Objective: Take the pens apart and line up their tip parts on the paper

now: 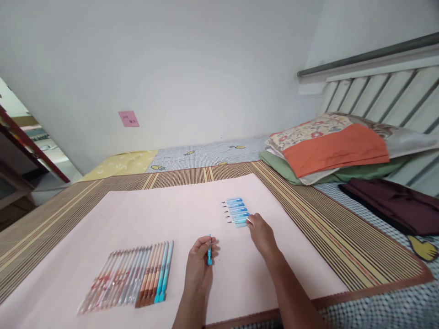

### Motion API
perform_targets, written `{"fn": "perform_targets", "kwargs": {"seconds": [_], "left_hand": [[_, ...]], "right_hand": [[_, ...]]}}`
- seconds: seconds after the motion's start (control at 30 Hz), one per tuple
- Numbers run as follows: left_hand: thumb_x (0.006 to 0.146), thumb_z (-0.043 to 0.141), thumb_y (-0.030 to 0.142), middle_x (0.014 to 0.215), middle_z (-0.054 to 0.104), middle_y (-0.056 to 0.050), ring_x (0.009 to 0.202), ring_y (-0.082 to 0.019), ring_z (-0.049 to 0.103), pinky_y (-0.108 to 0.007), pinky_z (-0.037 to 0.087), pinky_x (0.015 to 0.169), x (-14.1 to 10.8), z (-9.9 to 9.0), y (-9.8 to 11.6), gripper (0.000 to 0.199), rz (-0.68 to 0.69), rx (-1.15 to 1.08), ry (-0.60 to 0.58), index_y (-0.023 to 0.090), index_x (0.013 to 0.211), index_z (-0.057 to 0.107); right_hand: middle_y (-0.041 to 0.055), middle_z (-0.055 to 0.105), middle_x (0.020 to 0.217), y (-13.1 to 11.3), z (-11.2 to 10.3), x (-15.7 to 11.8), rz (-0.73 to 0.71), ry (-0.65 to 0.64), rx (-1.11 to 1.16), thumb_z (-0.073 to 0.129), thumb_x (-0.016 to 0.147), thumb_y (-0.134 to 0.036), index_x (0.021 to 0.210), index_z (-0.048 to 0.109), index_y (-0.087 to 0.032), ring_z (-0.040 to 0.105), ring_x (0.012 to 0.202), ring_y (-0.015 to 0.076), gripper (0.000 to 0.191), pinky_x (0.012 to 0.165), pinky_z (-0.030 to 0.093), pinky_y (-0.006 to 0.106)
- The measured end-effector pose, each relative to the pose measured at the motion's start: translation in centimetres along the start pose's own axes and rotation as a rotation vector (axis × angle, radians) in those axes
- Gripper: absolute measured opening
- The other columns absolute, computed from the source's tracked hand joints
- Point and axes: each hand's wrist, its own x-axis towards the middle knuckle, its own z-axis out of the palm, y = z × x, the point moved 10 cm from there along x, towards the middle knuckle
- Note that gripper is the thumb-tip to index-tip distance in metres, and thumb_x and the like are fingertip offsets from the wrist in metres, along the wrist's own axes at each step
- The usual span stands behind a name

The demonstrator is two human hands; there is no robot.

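My left hand (pixel 200 257) is closed around a turquoise pen (pixel 209 256), held upright above the pink sheet (pixel 137 219). To its right, my right hand (pixel 259 230) pinches the right end of a small light-blue piece at the near end of a short column; its fingertips partly cover it. That column consists of several short blue and white pieces (pixel 236 209), some with thin dark points toward the left. Left of my left hand lies a row of pens (pixel 130 274), side by side: clear and pinkish ones, brown-ended ones, and two turquoise pens (pixel 166 269) at the right end.
The pink sheet lies on a striped mat (pixel 308 219) over a bed. Folded pillows and an orange cloth (pixel 336 148) are piled at the right, beside a dark maroon cloth (pixel 394 205). A white wall (pixel 206 68) with a pink note (pixel 128 119) stands behind.
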Motion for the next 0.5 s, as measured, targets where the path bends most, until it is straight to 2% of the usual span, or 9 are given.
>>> {"fn": "perform_targets", "kwargs": {"seconds": [0.37, 0.5], "left_hand": [[0.055, 0.09, 0.019, 0.082, 0.077, -0.01, 0.061, -0.012, 0.064, -0.019, 0.045, 0.053, -0.18, -0.01, -0.16, 0.031, -0.009, 0.0, 0.002, 0.013, 0.077, 0.07], [0.058, 0.089, 0.02, 0.085, 0.077, -0.01, 0.064, -0.012, 0.065, -0.019, 0.046, 0.054, -0.17, -0.19, -0.39, 0.03, -0.011, 0.008, -0.011, 0.013, 0.08, 0.071]], "right_hand": [[0.0056, 0.063, 0.096, 0.18, 0.12, -0.02, 0.006, 0.057, -0.061, 0.046, 0.1, -0.019, 0.089, 0.061, -0.022, 0.061, 0.077, 0.0172, 0.018, 0.062, 0.036, 0.027], [0.0059, 0.064, 0.098, 0.29, -0.28, -0.16, 0.006, 0.096, 0.02, 0.048, 0.097, -0.025, 0.09, 0.06, -0.022, 0.062, 0.08, 0.0183, 0.015, 0.065, 0.038, 0.027]]}}
